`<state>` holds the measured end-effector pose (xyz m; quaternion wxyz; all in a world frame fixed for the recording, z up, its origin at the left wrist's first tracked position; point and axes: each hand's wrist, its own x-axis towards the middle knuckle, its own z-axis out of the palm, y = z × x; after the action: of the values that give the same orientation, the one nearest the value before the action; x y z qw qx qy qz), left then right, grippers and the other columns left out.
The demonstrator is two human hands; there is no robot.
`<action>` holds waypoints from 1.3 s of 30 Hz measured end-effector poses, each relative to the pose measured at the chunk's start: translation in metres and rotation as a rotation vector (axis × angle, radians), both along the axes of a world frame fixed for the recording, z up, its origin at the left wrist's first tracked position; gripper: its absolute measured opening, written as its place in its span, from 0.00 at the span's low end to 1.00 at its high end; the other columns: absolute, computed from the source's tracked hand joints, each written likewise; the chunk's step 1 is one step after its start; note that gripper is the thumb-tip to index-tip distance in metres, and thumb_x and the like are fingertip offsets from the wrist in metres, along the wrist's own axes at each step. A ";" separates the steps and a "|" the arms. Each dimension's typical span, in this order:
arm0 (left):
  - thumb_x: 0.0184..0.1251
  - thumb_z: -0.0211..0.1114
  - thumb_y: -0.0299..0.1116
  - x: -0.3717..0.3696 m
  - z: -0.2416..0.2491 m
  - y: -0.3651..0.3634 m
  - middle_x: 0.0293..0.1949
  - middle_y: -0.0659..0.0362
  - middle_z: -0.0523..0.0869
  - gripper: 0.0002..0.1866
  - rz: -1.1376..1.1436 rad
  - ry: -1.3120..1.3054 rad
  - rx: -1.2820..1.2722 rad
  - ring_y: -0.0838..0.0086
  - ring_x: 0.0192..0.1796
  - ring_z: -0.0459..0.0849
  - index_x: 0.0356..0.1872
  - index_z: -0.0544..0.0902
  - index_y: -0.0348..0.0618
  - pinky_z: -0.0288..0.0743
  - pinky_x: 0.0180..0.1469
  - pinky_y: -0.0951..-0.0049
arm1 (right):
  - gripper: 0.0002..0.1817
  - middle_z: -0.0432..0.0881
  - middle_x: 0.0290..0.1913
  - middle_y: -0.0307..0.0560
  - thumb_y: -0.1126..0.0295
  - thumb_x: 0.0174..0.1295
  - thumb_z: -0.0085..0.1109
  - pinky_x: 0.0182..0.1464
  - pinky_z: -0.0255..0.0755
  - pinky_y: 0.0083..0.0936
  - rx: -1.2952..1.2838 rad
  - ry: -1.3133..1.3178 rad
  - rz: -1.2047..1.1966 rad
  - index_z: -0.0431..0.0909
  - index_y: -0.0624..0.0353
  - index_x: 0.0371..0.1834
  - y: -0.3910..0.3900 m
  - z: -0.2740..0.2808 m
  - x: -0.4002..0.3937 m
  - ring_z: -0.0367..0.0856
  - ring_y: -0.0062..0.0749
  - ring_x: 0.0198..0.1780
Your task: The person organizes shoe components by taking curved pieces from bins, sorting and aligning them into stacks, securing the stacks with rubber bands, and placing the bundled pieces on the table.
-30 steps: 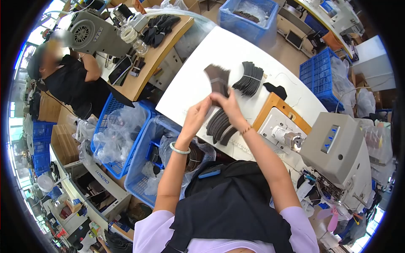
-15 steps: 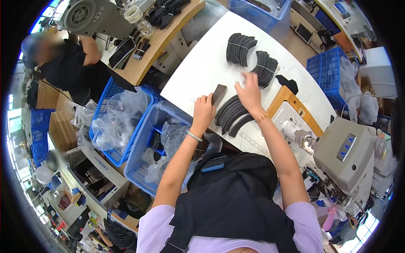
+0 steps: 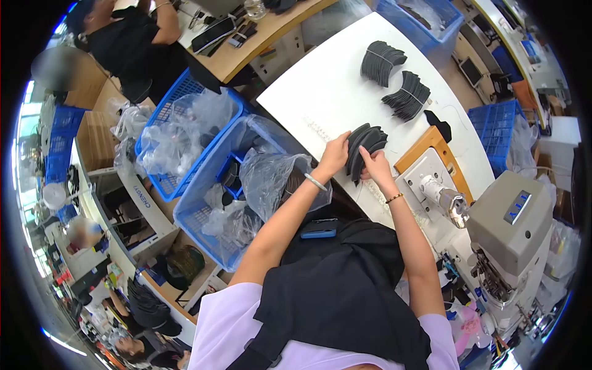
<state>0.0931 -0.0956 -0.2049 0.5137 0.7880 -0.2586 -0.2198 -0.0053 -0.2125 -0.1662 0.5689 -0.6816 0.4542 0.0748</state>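
Both my hands grip a loose stack of curved black strips [image 3: 366, 140] over the near edge of the white table [image 3: 327, 77]. My left hand [image 3: 335, 155] is closed on the stack's left end. From the right, my right hand [image 3: 375, 169] pinches the lower part, its thumb lying on top. Farther back lie two tied bundles of similar black pieces, an upper bundle [image 3: 381, 63] and a lower bundle [image 3: 407, 97]. A flat black scrap [image 3: 438, 125] is beside the lower bundle.
On the right stands a grey machine [image 3: 509, 217] with a metal arm, beside a wooden edge strip [image 3: 425, 148]. Blue crates with plastic bags, including a near crate [image 3: 196, 231], sit left of the table. Another person [image 3: 132, 46] works at the upper left.
My hands have come together on the curved strips and gathered them up. The dark flat block under my left hand no longer shows. The whole view has shifted.
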 end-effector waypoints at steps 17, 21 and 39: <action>0.51 0.53 0.18 -0.101 0.006 0.140 0.29 0.44 0.79 0.06 0.422 -0.277 0.144 0.49 0.38 0.78 0.24 0.79 0.30 0.73 0.46 0.58 | 0.17 0.79 0.24 0.55 0.61 0.65 0.51 0.31 0.71 0.32 -0.294 -0.382 0.583 0.75 0.67 0.30 0.051 0.024 -0.019 0.80 0.40 0.28; 0.47 0.61 0.27 -0.085 -0.069 0.177 0.35 0.35 0.81 0.10 0.347 -0.142 0.644 0.45 0.41 0.79 0.24 0.81 0.26 0.72 0.47 0.53 | 0.13 0.83 0.32 0.55 0.68 0.58 0.51 0.43 0.74 0.30 -0.016 -0.368 0.764 0.80 0.67 0.37 0.125 -0.035 -0.022 0.83 0.38 0.39; 0.45 0.64 0.65 -0.019 -0.118 0.172 0.55 0.42 0.77 0.45 0.011 0.634 0.838 0.53 0.59 0.74 0.52 0.77 0.30 0.64 0.61 0.64 | 0.15 0.80 0.26 0.56 0.69 0.55 0.42 0.29 0.68 0.35 0.390 0.297 -0.054 0.77 0.68 0.31 0.212 -0.189 0.001 0.78 0.42 0.26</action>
<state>0.0742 0.0766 -0.3233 0.2087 0.8220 0.0238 -0.5293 -0.0039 0.0000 -0.3554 0.6187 -0.5278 0.5278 0.2451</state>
